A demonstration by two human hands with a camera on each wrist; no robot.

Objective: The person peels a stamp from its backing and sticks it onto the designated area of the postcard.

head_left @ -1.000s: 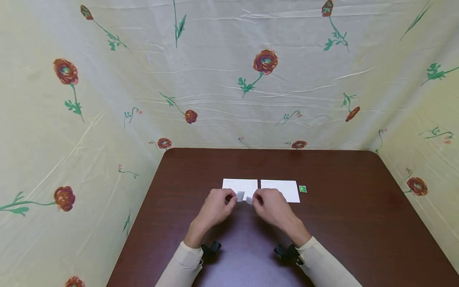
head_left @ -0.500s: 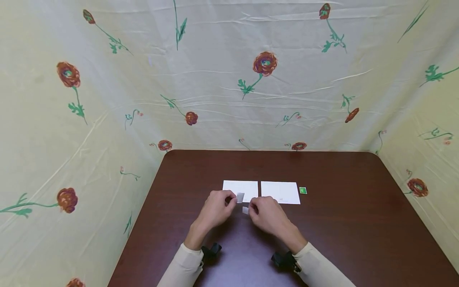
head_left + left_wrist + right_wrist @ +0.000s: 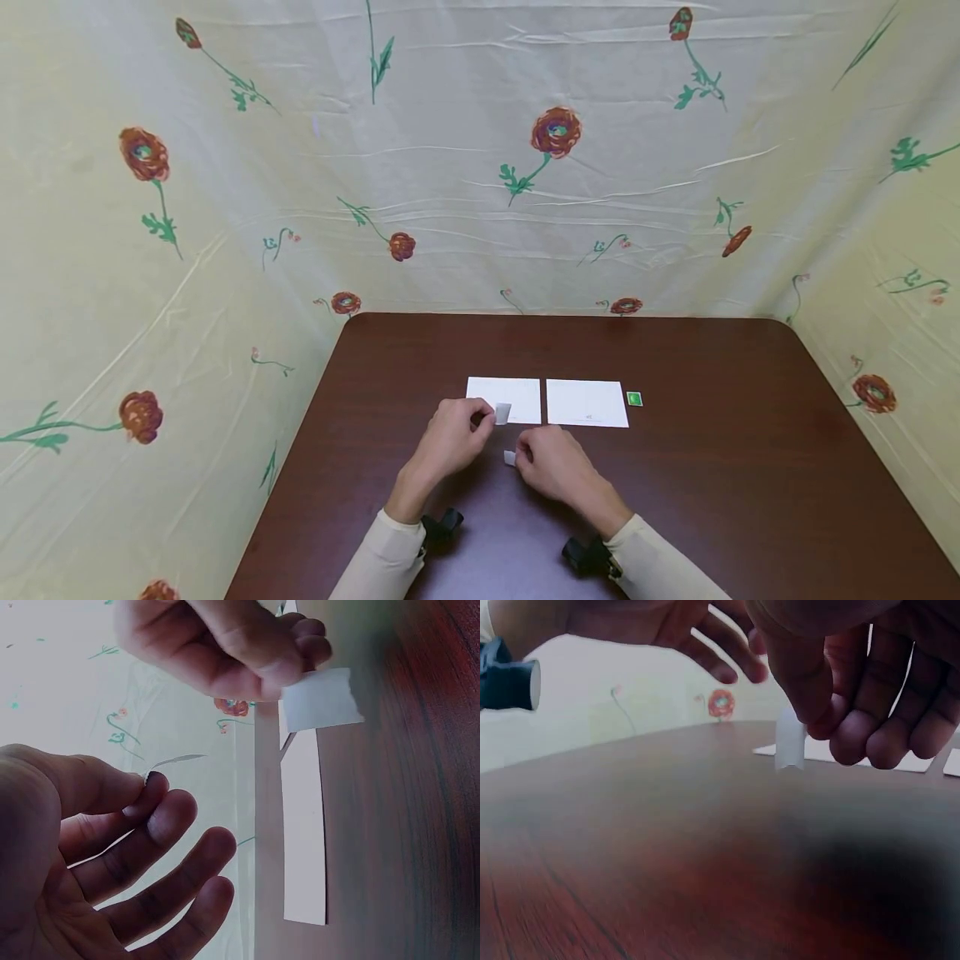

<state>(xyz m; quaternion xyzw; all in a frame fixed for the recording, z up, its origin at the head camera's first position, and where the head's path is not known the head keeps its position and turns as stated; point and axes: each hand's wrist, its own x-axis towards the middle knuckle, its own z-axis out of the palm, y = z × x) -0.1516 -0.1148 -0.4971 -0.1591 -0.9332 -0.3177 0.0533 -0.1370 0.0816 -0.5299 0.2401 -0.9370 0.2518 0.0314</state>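
My left hand (image 3: pixel 452 433) pinches a small whitish slip of paper (image 3: pixel 502 413) between thumb and forefinger, over the left white card (image 3: pixel 517 390). In the left wrist view this slip (image 3: pixel 178 759) shows almost edge-on and slightly curved, while the other fingers spread loosely. Lower and to the right, my right hand (image 3: pixel 558 467) pinches a second small white slip of paper (image 3: pixel 510 458) by one edge. That slip (image 3: pixel 322 701) has a slightly ragged edge in the left wrist view. In the right wrist view it (image 3: pixel 789 742) hangs down from the fingertips.
The right white card (image 3: pixel 587 403) lies beside the left one, with faint small marks near its lower edge. A small green stamp-like square (image 3: pixel 634 399) with a pale border lies to its right. Flower-patterned cloth (image 3: pixel 450 183) surrounds the dark brown table (image 3: pixel 712 500).
My right hand has moved toward the body and slightly left, carrying its paper slip away from the left hand's slip. The left hand has stayed nearly in place, still pinching its slip.
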